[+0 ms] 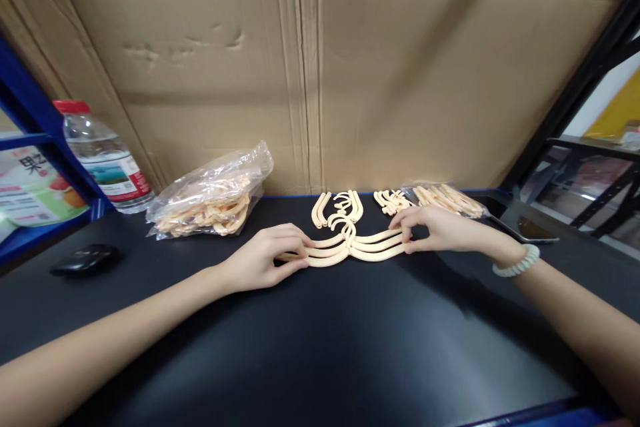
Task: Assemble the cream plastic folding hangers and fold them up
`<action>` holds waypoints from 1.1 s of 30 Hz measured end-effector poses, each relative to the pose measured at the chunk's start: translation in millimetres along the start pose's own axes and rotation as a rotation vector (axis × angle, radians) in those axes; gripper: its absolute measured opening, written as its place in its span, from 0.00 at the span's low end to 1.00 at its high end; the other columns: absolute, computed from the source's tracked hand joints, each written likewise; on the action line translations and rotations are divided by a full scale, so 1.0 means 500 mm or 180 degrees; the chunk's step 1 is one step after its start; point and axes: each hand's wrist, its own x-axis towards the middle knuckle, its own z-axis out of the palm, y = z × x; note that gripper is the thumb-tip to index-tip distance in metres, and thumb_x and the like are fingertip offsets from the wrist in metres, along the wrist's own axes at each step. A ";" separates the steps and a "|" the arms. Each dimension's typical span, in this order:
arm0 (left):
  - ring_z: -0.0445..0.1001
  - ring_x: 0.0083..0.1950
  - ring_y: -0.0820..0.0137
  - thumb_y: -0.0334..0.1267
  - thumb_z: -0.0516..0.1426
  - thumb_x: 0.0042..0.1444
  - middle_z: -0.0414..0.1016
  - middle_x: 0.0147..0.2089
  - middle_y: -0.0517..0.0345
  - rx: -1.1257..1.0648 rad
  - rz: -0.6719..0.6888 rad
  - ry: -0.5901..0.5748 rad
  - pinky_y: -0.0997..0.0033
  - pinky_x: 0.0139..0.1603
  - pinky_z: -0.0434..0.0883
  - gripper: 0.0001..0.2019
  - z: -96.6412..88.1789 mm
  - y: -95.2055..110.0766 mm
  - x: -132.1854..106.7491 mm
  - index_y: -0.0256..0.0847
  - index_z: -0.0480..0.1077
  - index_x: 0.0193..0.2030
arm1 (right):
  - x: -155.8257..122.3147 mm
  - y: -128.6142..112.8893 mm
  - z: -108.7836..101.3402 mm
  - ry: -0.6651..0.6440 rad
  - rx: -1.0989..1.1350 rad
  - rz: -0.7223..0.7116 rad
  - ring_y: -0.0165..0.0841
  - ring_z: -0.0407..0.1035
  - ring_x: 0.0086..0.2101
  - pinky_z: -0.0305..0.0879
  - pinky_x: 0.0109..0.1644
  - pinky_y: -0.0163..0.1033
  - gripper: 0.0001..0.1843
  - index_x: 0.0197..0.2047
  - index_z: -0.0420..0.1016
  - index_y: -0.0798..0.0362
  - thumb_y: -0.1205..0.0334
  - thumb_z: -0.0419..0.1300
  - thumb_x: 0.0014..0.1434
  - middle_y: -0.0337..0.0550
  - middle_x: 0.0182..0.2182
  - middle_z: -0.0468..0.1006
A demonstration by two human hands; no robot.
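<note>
Several smooth, cream-coloured curved rods lie on the black table in front of me, in two wavy sets meeting at the middle. My left hand [273,257] has its thumb and fingers closed round the outer ends of the left curved rods [327,253]. On the other side, my right hand [430,230] pinches the outer ends of the right curved rods [377,247]. Smaller hooked pieces [347,227] arch above the point where the sets meet. Just behind stand out more curved rods [321,210] and a small pile of short cream pieces [393,201]. My fingers hide the rods' outer ends.
Clear plastic bags of cream pieces lie at the back left [210,203] and back right [447,200]. A black mouse [86,260] and a red-capped water bottle [113,163] are at left. A phone [525,229] lies at right. Cardboard [210,67] walls the back.
</note>
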 end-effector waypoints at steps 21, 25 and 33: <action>0.76 0.45 0.65 0.33 0.55 0.63 0.78 0.39 0.49 0.0396 0.0036 0.0369 0.65 0.47 0.74 0.06 0.020 -0.015 -0.003 0.38 0.73 0.37 | 0.007 -0.002 0.006 0.0206 -0.0151 0.0158 0.38 0.71 0.37 0.65 0.42 0.43 0.08 0.32 0.72 0.53 0.56 0.59 0.55 0.46 0.35 0.78; 0.76 0.45 0.65 0.33 0.55 0.62 0.78 0.41 0.49 0.0398 0.0035 0.0428 0.66 0.47 0.74 0.05 0.021 -0.016 -0.003 0.38 0.73 0.40 | 0.004 -0.007 0.002 0.0242 -0.0190 0.0061 0.37 0.69 0.36 0.63 0.40 0.42 0.06 0.34 0.72 0.53 0.60 0.59 0.55 0.44 0.34 0.77; 0.75 0.47 0.65 0.30 0.55 0.60 0.77 0.43 0.49 0.0460 0.0010 0.0459 0.65 0.48 0.73 0.06 0.019 -0.011 -0.002 0.39 0.72 0.42 | 0.003 -0.010 0.012 0.0278 -0.0332 -0.0043 0.41 0.69 0.43 0.65 0.47 0.45 0.20 0.48 0.74 0.53 0.50 0.63 0.56 0.48 0.44 0.76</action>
